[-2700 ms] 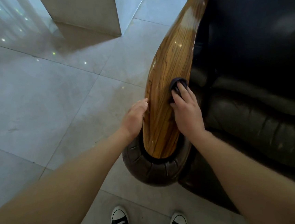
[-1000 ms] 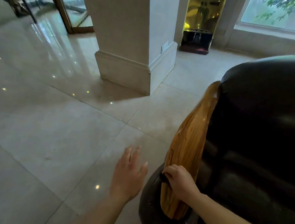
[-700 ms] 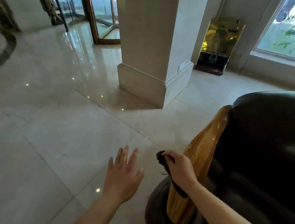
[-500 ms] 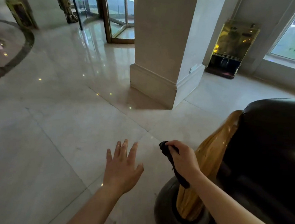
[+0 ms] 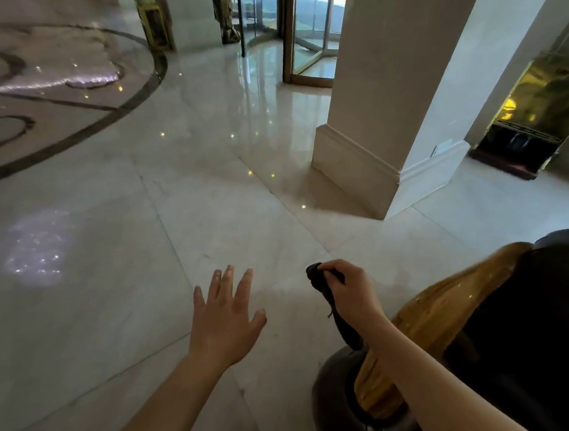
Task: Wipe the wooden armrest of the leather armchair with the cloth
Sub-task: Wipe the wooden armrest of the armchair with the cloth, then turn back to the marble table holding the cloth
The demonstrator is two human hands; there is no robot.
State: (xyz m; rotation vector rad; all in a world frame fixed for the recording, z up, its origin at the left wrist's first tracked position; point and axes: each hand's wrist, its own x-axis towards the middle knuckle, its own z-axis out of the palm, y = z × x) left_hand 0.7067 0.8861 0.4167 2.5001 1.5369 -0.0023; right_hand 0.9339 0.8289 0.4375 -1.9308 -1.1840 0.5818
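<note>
The glossy wooden armrest (image 5: 439,318) runs along the dark leather armchair (image 5: 542,323) at the lower right. My right hand (image 5: 348,293) is closed around a dark cloth (image 5: 336,309), held in the air to the left of the armrest and apart from the wood; the cloth hangs down below my fist. My left hand (image 5: 226,316) hovers over the floor left of it, fingers spread, holding nothing.
Polished marble floor (image 5: 136,236) spreads ahead and to the left. A square white pillar (image 5: 381,120) stands behind the chair. A gold cabinet (image 5: 539,114) is at the far right, glass doors (image 5: 309,28) at the back.
My right hand has lifted the cloth off the armrest and moved it left, away from the wood. My left hand has let go of the armrest's side. The view has swung up and left.
</note>
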